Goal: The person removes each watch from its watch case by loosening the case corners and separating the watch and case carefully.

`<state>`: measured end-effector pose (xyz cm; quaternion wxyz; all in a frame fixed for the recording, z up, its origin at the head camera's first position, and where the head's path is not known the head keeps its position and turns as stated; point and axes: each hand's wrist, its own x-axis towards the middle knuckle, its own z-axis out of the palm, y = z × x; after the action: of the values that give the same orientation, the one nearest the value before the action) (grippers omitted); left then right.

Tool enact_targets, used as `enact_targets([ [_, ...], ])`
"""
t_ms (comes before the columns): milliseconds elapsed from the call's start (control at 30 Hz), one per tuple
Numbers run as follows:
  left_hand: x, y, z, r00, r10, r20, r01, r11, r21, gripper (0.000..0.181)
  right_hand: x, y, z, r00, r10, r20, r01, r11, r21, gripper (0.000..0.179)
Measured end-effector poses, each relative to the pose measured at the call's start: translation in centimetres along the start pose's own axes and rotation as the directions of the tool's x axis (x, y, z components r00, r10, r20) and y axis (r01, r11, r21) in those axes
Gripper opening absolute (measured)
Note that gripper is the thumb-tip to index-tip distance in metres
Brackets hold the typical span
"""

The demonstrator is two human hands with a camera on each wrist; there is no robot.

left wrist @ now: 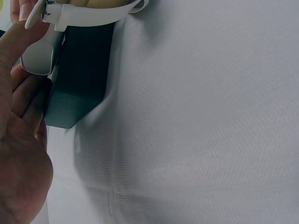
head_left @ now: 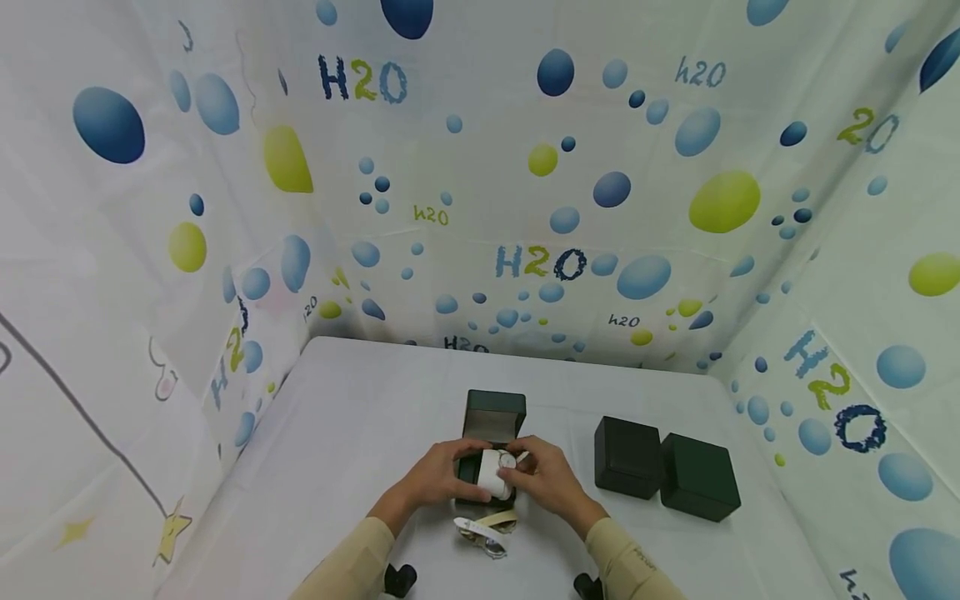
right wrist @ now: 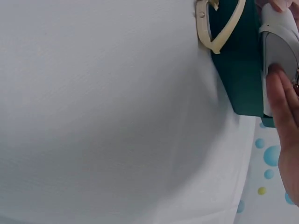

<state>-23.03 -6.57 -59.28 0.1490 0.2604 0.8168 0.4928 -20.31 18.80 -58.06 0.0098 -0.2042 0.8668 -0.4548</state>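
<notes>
A white wristwatch (head_left: 507, 459) is wrapped round a white watch cushion (right wrist: 278, 49), low over the open dark green watch box (head_left: 495, 402). My left hand (head_left: 438, 477) grips the cushion's left end, thumb in front and fingers behind. From the other side my right hand (head_left: 549, 477) holds the watch, thumb and fingers about its dial and strap. In the right wrist view, fingertips (right wrist: 275, 74) lie against the cushion's end. Loose watches lie in front of the box, one with a white strap (left wrist: 88, 16), another with a beige strap (right wrist: 226, 35).
Two closed boxes stand to the right on the white table (head_left: 360, 392), one black (head_left: 628, 457) and one dark green (head_left: 700, 477). A curtain (head_left: 480, 167) with blue and green drops hangs behind and at the sides. Dark objects (head_left: 401, 580) show near my forearms.
</notes>
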Motion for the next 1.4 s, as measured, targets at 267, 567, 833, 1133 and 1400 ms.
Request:
enact_targets([
  [267,0.1,0.0,0.1,1.000,0.008,-0.010,-0.008,1.000,0.003,0.075,0.0,0.0,0.4,0.997,-0.002,-0.074,-0.002,0.999,-0.044,0.022],
  [567,0.0,0.0,0.1,1.000,0.007,-0.007,-0.007,0.999,-0.038,0.074,-0.3,0.2,0.0,0.991,0.035,-0.130,-0.043,0.997,-0.061,0.018],
  [833,-0.1,-0.1,0.2,1.000,0.008,-0.020,-0.009,0.998,-0.055,0.069,-0.7,0.7,-0.6,0.976,0.080,-0.201,-0.094,0.994,-0.062,0.015],
  [1133,-0.2,0.2,0.3,1.000,-0.005,-0.031,0.004,0.999,-0.053,0.069,-1.8,1.0,-0.6,0.943,0.098,-0.319,-0.105,0.994,-0.004,0.019],
  [1400,-0.2,0.2,0.4,0.999,-0.008,-0.041,0.006,0.999,-0.052,0.068,-2.5,1.0,-0.6,0.928,0.080,-0.363,-0.078,0.997,0.020,0.019],
])
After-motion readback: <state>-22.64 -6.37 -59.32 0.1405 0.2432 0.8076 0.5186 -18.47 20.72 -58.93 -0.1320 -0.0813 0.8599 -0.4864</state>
